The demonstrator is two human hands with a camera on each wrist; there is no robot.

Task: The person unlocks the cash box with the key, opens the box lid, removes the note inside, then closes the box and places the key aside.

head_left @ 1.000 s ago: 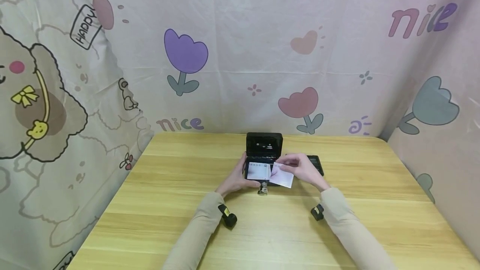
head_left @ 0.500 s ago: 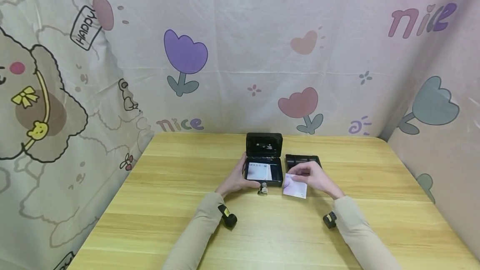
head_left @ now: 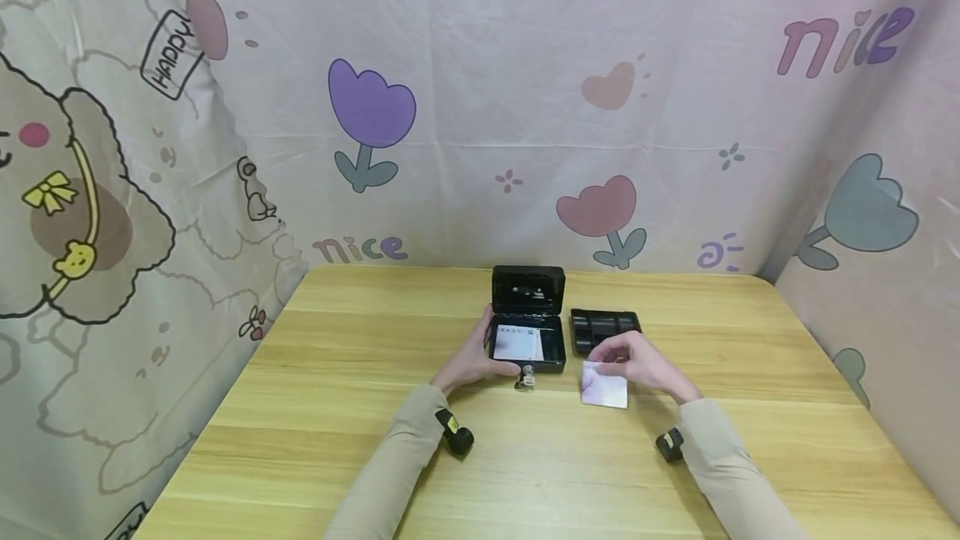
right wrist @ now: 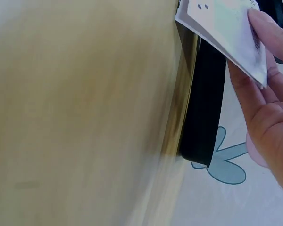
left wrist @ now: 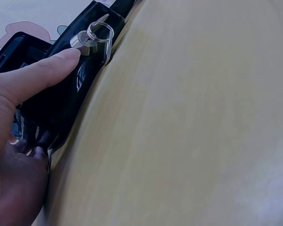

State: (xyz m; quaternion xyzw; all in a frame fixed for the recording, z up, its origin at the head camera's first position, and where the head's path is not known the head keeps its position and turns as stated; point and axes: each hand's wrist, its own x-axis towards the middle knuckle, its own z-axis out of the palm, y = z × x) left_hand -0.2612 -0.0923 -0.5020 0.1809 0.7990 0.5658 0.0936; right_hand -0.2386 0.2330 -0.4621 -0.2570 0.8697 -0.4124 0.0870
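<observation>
A small black cash box [head_left: 555,348] stands with its lid [head_left: 528,290] raised. Inside lie pale folded banknotes [head_left: 517,343]. My left hand [head_left: 475,361] grips the box at its left front corner; in the left wrist view the thumb [left wrist: 47,73] presses the front beside the lock [left wrist: 82,41], where a key hangs on a ring [left wrist: 104,35]. To the right of the box, my right hand [head_left: 633,359] pinches a pale purple folded banknote [head_left: 603,390] between thumb and fingers. The right wrist view shows this banknote [right wrist: 231,37] tilted above the table.
A black compartment tray [head_left: 600,323] lies right of the box, just behind my right hand. Both stand on a wooden table [head_left: 390,307] whose back edge meets a printed cloth [head_left: 480,107]. Each sleeve carries a black wrist camera [head_left: 459,438].
My right hand has drawn the banknote out from over the box, rightward and toward me, uncovering the tray. My left hand has stayed on the box.
</observation>
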